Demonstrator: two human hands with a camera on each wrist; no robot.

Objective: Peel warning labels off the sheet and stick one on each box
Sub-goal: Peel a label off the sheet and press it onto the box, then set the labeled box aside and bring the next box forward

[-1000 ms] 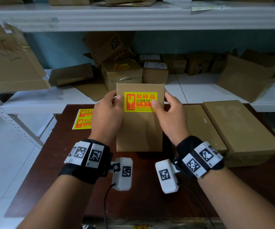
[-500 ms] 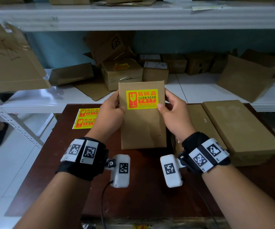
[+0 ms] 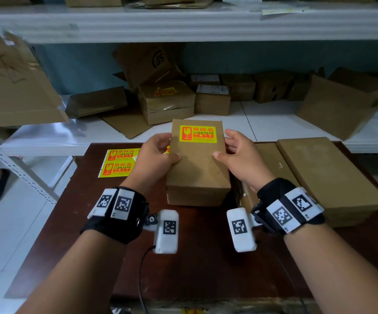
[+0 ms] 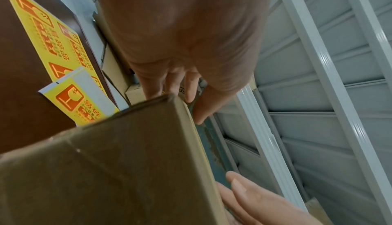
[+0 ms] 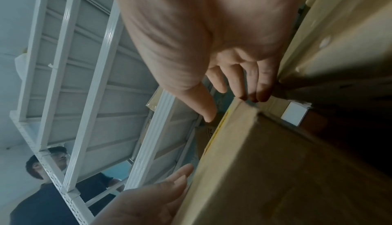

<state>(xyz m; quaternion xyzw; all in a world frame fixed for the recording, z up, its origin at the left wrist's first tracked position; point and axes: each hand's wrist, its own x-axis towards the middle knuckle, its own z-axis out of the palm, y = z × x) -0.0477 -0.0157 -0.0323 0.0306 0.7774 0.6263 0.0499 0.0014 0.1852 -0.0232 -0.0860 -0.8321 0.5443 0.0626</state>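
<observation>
Plainly, going from the left: the label sheet (image 3: 119,163) lies flat on the table (image 3: 74,223) at about ten o'clock from the held box, two yellow warning labels showing on it, one above the other. It is thin, limp paper, best lifted by a corner.

The left hand (image 3: 154,158) grips the left edge of the box (image 3: 198,164), thumb on the top face and fingers curled under the side. The box is plain brown card, stiff and dry, so not slippery. It looks light, judging by how easily two hands carry it clear of the table, though its weight cannot be read for certain. Taking it by the two long edges, as now, seems the safest hold.

Its long axis runs from six to twelve o'clock, away from the person, the far end raised and the top face tilted toward the head camera. The stuck label (image 3: 197,134) sits at the twelve o'clock end, its long side crosswise and its text upright to the viewer.

The right hand (image 3: 242,158) holds the right edge with thumb on top, fingers loosely spread at the side. At three o'clock, two larger flat boxes (image 3: 326,173) rest unlabelled on the table.
</observation>
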